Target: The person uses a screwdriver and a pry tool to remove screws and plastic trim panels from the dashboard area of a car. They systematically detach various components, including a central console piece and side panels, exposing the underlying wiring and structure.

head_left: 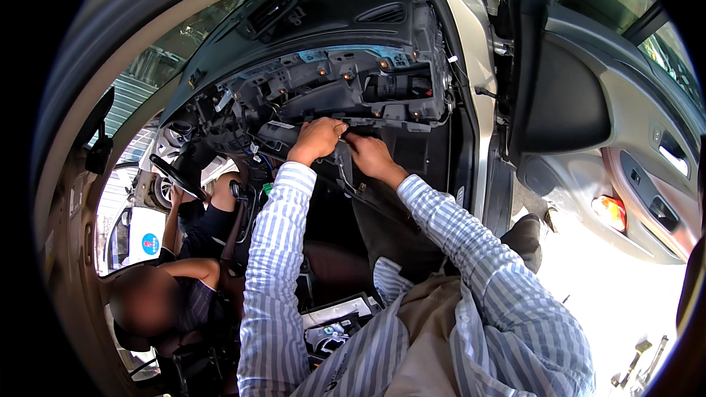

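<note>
Both my hands are at the lower edge of a stripped car dashboard (316, 103), on its passenger side. My left hand (318, 141) is closed, its fingers curled over dark plastic and their tips partly hidden. Beside it, my right hand (373, 156) is bent inward with fingers pinched together, close to the left thumb. What lies between the fingers is too dark to make out. A dark panel (278, 131) with a pale label sits just left of my left hand. Below the hands hangs a thin cable (343, 169).
An open car door (566, 95) stands to the right, with a door sill (500, 191) beside me. At left, another person (193, 298) sits near the steering wheel (175, 176). Loose parts (331, 334) lie by my left forearm. Tools (640, 364) lie on the ground outside.
</note>
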`<state>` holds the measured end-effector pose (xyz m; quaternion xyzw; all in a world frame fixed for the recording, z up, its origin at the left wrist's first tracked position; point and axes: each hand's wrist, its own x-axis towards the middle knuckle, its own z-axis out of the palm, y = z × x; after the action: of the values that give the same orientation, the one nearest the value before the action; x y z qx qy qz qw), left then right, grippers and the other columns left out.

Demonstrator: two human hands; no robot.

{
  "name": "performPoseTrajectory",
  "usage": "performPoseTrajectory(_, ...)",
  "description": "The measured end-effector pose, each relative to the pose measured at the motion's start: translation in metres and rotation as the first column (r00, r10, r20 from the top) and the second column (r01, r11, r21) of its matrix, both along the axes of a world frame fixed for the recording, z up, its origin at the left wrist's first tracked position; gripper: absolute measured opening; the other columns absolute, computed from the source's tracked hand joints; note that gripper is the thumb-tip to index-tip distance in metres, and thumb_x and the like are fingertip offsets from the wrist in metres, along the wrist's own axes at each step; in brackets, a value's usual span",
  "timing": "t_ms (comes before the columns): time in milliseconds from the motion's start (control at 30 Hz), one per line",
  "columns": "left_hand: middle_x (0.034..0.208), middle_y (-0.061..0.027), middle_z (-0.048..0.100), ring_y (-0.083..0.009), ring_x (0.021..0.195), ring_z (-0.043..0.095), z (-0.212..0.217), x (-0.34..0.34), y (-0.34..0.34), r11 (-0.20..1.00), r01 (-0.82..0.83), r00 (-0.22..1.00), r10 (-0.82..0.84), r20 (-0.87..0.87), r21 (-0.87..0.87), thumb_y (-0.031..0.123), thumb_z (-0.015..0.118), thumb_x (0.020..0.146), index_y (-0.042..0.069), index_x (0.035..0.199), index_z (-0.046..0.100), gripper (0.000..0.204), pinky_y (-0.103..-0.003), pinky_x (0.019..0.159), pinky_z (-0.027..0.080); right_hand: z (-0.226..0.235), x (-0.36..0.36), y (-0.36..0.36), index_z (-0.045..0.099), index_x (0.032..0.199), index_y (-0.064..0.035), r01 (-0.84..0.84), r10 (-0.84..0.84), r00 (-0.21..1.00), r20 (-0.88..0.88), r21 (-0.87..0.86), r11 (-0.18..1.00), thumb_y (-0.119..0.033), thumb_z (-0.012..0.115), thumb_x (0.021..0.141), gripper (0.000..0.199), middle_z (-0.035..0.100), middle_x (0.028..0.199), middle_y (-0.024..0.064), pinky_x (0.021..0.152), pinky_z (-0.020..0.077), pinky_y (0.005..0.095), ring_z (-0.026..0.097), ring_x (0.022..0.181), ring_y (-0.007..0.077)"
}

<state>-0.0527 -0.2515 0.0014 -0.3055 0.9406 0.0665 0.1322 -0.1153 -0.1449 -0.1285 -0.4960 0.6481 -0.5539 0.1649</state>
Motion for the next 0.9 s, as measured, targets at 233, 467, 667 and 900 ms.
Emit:
performPoseTrajectory(233,0.113,-0.0156,0.067,-0.0361,0.112,0.058,0.0,-0.003,-0.004,0.999,-0.031,1.0,0.03,0.008,0.034,0.035,0.045,0.1,0.012,0.112,0.069,0.036,-0.051,0.1,0.035,0.016,-0.001,0.002,0.063,0.107,-0.0028,0.093,-0.083,0.989,-0.123,0.077,0.993,-0.007,0.056,0.08,0.028,0.068,0.082,0.0203,0.073,0.0499,0.0523,0.066,0.079,0.0399)
performPoseTrajectory(467,0.111,-0.0167,0.067,-0.036,0.11,0.06,0.0,-0.01,0.001,0.999,0.031,0.999,-0.032,-0.025,-0.022,0.037,0.048,0.098,0.012,0.115,0.069,0.037,-0.046,0.096,0.041,-0.023,0.001,-0.014,0.061,0.114,-0.002,-0.001,0.013,0.987,0.162,-0.071,0.997,-0.023,0.051,0.094,0.031,0.068,0.097,0.0237,0.08,0.0486,0.052,0.063,0.091,0.0428)
performPoseTrajectory(667,0.112,-0.0165,0.067,-0.0367,0.111,0.059,0.007,-0.006,0.001,1.0,0.008,0.999,-0.008,0.045,0.013,0.038,0.048,0.098,0.013,0.115,0.069,0.037,-0.047,0.097,0.04,0.027,-0.01,0.007,0.064,0.103,-0.0041,0.078,-0.028,0.971,-0.239,0.2,0.977,-0.009,0.058,0.08,0.025,0.069,0.081,0.0196,0.074,0.0505,0.0509,0.066,0.078,0.0384)
performPoseTrajectory(900,0.111,-0.0149,0.068,-0.0364,0.11,0.06,0.001,-0.017,0.0,0.999,0.04,0.999,-0.04,-0.031,-0.005,0.038,0.048,0.098,0.013,0.115,0.069,0.037,-0.048,0.098,0.04,-0.022,-0.011,-0.014,0.064,0.102,-0.0027,-0.003,0.029,0.985,0.171,-0.15,0.989,-0.012,0.059,0.081,0.024,0.069,0.085,0.0201,0.075,0.0506,0.05,0.066,0.082,0.0382)
